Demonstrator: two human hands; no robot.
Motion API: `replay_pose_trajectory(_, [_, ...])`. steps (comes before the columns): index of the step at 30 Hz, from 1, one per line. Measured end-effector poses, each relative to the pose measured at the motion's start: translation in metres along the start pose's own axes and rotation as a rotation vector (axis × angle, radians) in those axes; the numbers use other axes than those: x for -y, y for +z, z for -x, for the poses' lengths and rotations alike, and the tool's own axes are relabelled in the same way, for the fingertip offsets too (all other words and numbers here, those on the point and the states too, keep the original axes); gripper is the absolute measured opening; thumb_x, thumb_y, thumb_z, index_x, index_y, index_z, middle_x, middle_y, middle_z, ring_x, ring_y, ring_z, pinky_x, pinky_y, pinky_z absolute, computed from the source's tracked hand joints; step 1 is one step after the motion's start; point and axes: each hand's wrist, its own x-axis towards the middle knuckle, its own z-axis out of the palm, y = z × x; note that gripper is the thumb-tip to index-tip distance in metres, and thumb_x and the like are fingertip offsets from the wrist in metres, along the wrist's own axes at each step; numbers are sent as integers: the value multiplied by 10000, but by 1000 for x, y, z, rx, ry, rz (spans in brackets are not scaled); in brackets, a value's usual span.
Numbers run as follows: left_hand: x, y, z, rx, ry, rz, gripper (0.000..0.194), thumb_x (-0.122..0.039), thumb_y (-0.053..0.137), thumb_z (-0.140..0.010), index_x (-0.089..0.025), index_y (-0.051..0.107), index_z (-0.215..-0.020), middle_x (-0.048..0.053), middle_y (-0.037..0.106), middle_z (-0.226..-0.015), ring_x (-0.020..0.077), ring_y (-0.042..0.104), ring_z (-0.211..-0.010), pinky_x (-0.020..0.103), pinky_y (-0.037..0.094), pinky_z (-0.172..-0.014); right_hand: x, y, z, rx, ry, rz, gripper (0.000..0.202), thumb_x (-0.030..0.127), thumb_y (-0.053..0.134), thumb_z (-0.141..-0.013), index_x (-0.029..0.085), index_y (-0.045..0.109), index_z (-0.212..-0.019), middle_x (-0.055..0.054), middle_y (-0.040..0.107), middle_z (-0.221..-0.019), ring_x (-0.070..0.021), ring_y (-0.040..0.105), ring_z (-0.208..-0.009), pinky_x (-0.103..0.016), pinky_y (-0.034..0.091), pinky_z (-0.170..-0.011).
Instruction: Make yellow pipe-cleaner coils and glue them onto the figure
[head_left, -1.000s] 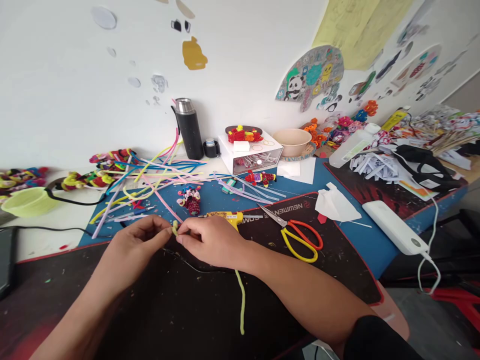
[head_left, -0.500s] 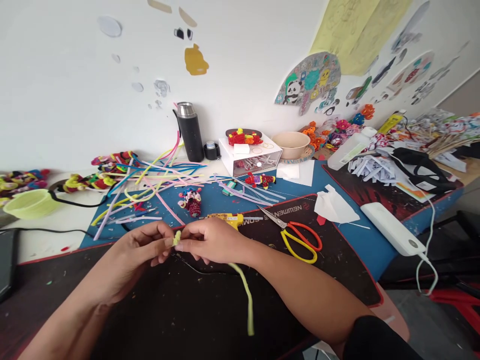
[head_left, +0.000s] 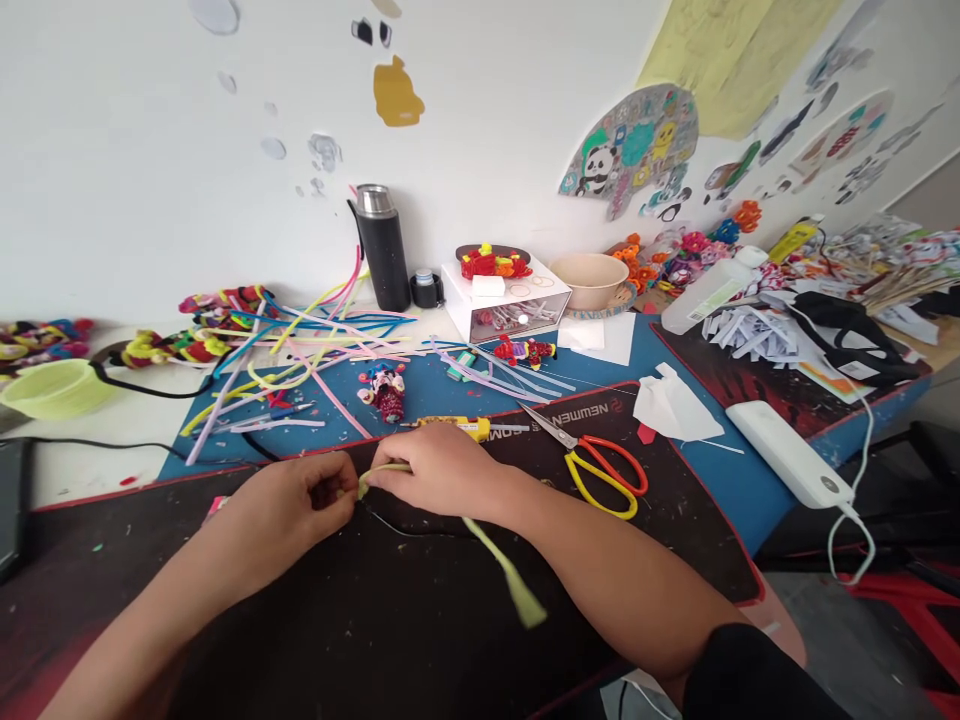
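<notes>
Between my two hands is a pale yellow-green pipe cleaner (head_left: pixel 506 570), its coiled end small and mostly covered by fingertips. My left hand (head_left: pixel 289 515) pinches that end, with thumb and fingers curled together. My right hand (head_left: pixel 435 470) grips the pipe cleaner just beside it, and the long tail hangs out under my right wrist over the dark mat. A yellow hot glue gun (head_left: pixel 476 429) lies right behind my right hand, partly covered by it. Behind the hands stands a small pipe-cleaner figure (head_left: pixel 388 395) with a dark red body.
Scissors (head_left: pixel 604 465) with red and yellow handles lie right of my forearm. Loose pipe cleaners (head_left: pixel 322 345) spread at the back left. A black thermos (head_left: pixel 388 255), a white box (head_left: pixel 499 300) and a beige bowl (head_left: pixel 592 282) stand by the wall. A white power strip (head_left: pixel 787 455) lies right.
My left hand has turned over, its back now more toward me. A strand of the pipe cleaner now shows over my right fingers, and its tail has swung right. The view has tilted slightly.
</notes>
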Motion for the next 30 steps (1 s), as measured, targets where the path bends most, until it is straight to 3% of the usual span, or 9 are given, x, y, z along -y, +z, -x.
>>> replay_pose_trajectory(5, [6, 2, -3, -139, -22, -10, 254, -525, 744, -732, -278, 724, -674, -5, 673, -587, 202, 541, -565, 282, 372, -539, 5, -1, 4, -46, -17, -87, 209, 374, 698, -1129, 239, 852, -1085, -51, 874, -1075, -227, 775, -1000, -297, 428, -809])
replay_pose_trajectory(9, [8, 0, -5, -103, -81, 143, 384, -655, 804, -716, -274, 769, -747, 7, 723, -640, 222, 615, -601, 298, 478, -581, 7, -3, 4, -40, -53, 11, 318, 401, 633, -1166, 234, 835, -985, -41, 853, -970, -213, 741, -912, -310, 367, -742])
replay_pose_trajectory(13, [5, -4, -8, -75, -143, 280, 509, -740, 903, -613, -259, 771, -717, 22, 733, -647, 223, 641, -602, 322, 543, -599, 6, 1, 4, -47, -98, 104, 313, 393, 619, -1172, 241, 823, -990, -44, 860, -1009, -222, 741, -913, -322, 341, -726])
replay_pose_trajectory(23, [1, -5, -7, -97, -213, 619, 393, -494, 1025, -542, -218, 789, -693, 28, 716, -675, 178, 601, -629, 278, 479, -553, 9, 5, 6, 90, -151, 189, 368, 407, 557, -1195, 239, 793, -969, -35, 843, -960, -203, 720, -832, -344, 274, -656])
replay_pose_trajectory(30, [-4, -5, -2, -37, -275, 836, 457, -529, 1072, -531, -200, 808, -706, 0, 647, -627, 119, 519, -562, 224, 416, -488, 10, 6, 4, 78, -147, 137, 359, 424, 574, -1197, 241, 830, -1025, -35, 863, -1003, -202, 754, -873, -336, 326, -683])
